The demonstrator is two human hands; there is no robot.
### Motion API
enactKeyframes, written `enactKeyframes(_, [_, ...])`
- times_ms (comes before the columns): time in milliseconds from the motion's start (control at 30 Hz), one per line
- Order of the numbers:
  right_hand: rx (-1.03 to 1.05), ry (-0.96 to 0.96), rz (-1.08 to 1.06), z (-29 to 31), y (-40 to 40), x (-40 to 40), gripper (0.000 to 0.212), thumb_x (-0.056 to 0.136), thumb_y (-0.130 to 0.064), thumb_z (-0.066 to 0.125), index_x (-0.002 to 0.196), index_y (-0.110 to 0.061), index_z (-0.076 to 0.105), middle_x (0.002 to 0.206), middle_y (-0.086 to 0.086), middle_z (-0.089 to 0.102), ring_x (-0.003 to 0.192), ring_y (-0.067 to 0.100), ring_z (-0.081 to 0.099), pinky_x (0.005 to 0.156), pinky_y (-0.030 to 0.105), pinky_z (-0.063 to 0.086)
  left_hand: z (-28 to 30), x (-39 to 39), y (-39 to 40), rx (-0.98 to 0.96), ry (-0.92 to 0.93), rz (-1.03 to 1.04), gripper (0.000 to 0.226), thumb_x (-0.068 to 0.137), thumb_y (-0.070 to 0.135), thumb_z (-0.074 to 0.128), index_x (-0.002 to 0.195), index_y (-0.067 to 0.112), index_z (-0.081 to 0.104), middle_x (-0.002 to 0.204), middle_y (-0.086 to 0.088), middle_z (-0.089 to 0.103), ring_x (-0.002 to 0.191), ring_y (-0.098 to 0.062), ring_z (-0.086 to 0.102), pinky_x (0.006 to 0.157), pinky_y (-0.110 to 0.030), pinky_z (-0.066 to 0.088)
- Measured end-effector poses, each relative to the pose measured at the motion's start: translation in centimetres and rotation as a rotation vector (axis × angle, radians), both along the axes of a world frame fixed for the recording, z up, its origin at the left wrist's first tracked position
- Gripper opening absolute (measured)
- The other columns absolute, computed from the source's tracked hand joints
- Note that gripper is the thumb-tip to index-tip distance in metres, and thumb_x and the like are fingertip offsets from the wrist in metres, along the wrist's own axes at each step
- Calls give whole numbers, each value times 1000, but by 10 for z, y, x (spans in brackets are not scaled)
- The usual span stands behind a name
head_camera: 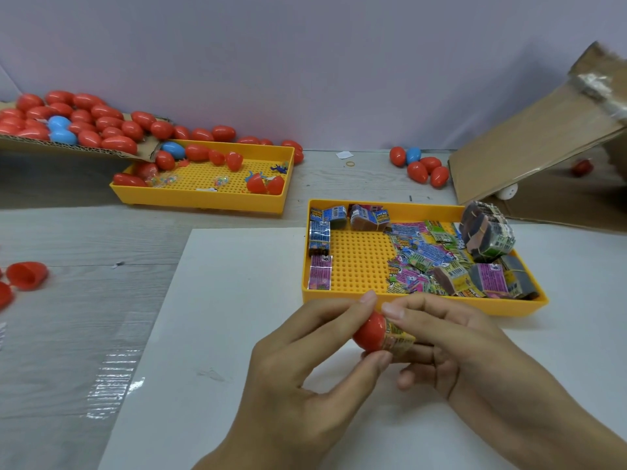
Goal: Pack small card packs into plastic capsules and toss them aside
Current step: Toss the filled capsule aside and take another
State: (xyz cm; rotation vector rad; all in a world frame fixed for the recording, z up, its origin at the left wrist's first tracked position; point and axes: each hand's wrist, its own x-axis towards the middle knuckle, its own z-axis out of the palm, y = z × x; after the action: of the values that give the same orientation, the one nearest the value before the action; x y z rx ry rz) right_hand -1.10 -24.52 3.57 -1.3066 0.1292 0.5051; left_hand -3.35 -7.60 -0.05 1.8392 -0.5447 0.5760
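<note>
- Slanted brown cardboard sheet point(68, 144) at far left, heaped with closed red and blue plastic egg capsules point(84, 122); judging by the heap, plenty of stock or finished work, cannot tell which.
- Brown cardboard box point(529, 154) lying open at far right, one red capsule inside; a small cluster of closed capsules point(422, 166) just beside it, probably tossed there already.
- Near yellow perforated plastic tray point(359, 266), loaded with loose and banded colourful small card packs point(427, 259); much packing left.
- Far yellow tray point(203, 195) holding a few capsules and tiny toys.
- Left hand point(305, 361) pinching a red capsule half point(369, 330) above the white sheet.
- Right hand point(451, 340) pinching a folded card pack point(400, 337), part-way into that half; closing half not yet fitted, toss not yet made.
- Open red capsule halves point(25, 274) waiting at the left edge.
</note>
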Motion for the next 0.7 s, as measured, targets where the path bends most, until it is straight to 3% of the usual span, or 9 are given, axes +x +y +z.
enactKeyframes(67, [31,40,24,0,-1,1,42,62,-22,84,95,3,72,86,23,72,61,21,69,43,25,53,0,0,0,8,-13,12,46,83,23,72,125,10,63,110,3,68,104,-8,66,80,-27,59])
enactKeyframes(200, [104,100,101,1,-4,3,34,74,-23,79,101,-3,76,99,22,73,74,20,70,53,27,58,0,-1,2,41,-35,57,54,81,26,74,129,10,59,111,4,71,102,-6,69,85,-23,58])
enactKeyframes(300, [120,133,101,-1,-6,3,33,76,-25,75,99,-1,76,97,21,72,71,19,69,54,27,59,-1,-1,2,62,-57,97,45,78,28,77,116,7,68,110,3,72,100,-3,70,87,-19,56])
enactKeyframes(367, [126,150,88,-2,-5,3,32,76,-26,83,95,-1,76,95,21,72,68,18,69,54,27,59,-1,-1,1,85,-64,114,40,77,28,77,110,5,72,110,2,73,102,-2,70,89,-17,54])
enactKeyframes(433, [121,163,65,-4,-6,2,35,67,-25,87,90,-2,77,92,22,72,65,18,68,53,27,58,-2,0,2,101,-59,116,43,74,28,82,109,5,72,110,1,72,103,-1,69,91,-16,52])
enactKeyframes(533, [123,177,55,-3,-5,2,25,68,-22,82,85,-4,78,87,19,72,62,17,68,53,26,58,-2,0,3,99,-31,111,43,70,22,82,108,5,73,109,2,73,101,0,69,89,-14,52])
enactKeyframes(700, [130,223,50,-4,-4,3,30,68,-22,77,91,-2,78,88,19,73,60,18,68,52,26,58,-2,1,3,67,22,84,43,70,23,82,109,6,73,107,5,74,99,4,69,87,-12,52])
